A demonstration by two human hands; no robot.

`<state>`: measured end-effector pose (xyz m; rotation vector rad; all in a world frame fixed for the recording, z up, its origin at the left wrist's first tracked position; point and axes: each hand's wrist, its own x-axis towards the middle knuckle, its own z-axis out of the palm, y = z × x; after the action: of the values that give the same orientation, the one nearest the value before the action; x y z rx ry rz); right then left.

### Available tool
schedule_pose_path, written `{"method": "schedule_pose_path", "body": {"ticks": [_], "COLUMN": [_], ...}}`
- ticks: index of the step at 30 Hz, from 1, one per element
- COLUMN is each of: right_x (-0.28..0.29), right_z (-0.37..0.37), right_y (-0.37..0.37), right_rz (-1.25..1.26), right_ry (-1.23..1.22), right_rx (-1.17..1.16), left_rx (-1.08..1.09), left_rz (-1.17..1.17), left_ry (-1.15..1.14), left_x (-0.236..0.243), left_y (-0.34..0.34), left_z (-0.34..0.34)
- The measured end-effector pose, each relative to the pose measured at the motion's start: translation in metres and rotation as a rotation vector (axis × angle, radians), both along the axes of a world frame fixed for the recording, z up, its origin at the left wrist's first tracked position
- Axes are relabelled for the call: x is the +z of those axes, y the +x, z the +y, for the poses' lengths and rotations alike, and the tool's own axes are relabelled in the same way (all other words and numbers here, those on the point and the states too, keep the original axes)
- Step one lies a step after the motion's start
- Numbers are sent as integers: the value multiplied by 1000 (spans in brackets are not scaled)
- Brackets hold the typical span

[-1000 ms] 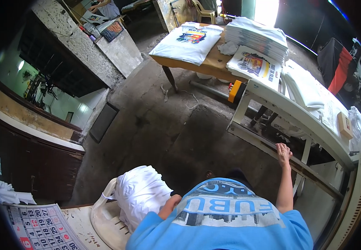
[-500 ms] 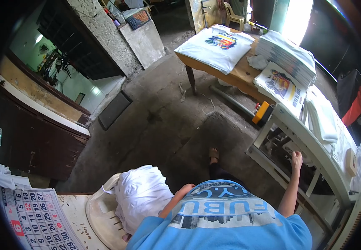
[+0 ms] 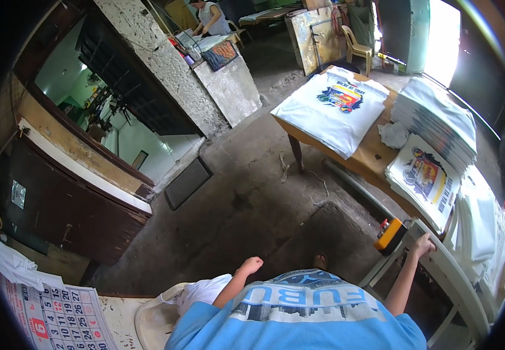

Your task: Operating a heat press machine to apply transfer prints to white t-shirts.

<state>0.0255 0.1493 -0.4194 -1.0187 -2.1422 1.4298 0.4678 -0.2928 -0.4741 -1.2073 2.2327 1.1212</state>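
My left hand [image 3: 252, 266] hovers over the floor in front of my body, fingers curled in and nothing seen in them. Beside that forearm, a white cloth bundle [image 3: 206, 290] lies on a cream plastic chair [image 3: 154, 324], partly hidden by my arm. My right hand [image 3: 422, 245] is at the upper edge of a white machine frame [image 3: 450, 277], its fingers bent. Whether it grips the frame or only rests against it I cannot tell. A yellow control box with a red button [image 3: 390, 235] sits just left of this hand.
A wooden table [image 3: 375, 166] ahead right bears a printed white shirt [image 3: 337, 108], a tall stack of folded shirts [image 3: 439, 119] and a lower printed pile [image 3: 424, 181]. A dark mat [image 3: 188, 182] lies by the doorway. Far back, a person [image 3: 211, 18] stands at a counter.
My left hand has lifted away from my body and forward. My right hand has moved up to the frame's edge by the control box. The view has shifted, bringing the far person into sight.
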Motion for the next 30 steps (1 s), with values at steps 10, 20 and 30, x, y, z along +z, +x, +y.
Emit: {"method": "schedule_pose_path", "body": {"ticks": [10, 20, 30], "right_x": [12, -4, -23], "right_z": [-51, -35, -12], "right_y": [8, 3, 21], "right_rz": [-20, -68, -28], "right_ry": [-96, 101, 93], "right_rx": [87, 48, -114], "left_rx": [-27, -216, -473], "left_rz": [-10, -493, 421], "left_ry": [130, 168, -332], "left_x": [15, -20, -23], "left_y": [-64, -119, -368], "left_z": [-25, -73, -149]}}
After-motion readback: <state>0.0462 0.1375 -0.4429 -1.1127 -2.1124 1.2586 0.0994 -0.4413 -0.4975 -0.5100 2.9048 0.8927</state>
